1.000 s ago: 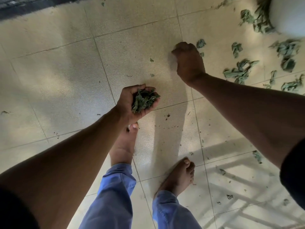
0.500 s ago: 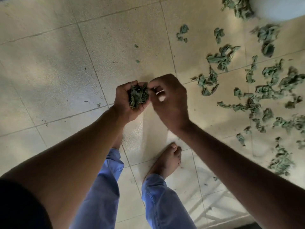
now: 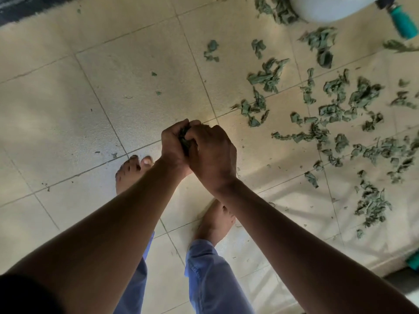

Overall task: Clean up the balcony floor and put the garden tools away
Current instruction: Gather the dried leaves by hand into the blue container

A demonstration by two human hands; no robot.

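While most of the mess is yet to be gathered, only a first handful secured.

Progress: early going, by the look of it; one small wad of leaves [image 3: 184, 141] collected, the bulk not.

Done: tiles from 7 to 11 o'clock of the hands nearly bare on the balcony floor [image 3: 68, 109], just crumbs and specks.

Left: scattered leaves [image 3: 335, 114] spread wide from 1 to 4 o'clock, thick in the middle, thinner at the edges.

Tools: teal-handled tool [image 3: 403, 23] lying far off at 1 o'clock beside a white pot [image 3: 328, 7], not put away.

Left hand [image 3: 173, 145]: curled round the wad, gripping it, palm side turned inward.

Right hand [image 3: 212, 152]: fingers curled onto the same wad from the other side, pressing it into the left.

Wad position: squeezed between both hands, dead centre, above the bare feet [image 3: 133, 173] at 6 to 7 o'clock.

Nearest loose leaves: close by at 2 o'clock of the hands, apart from them.
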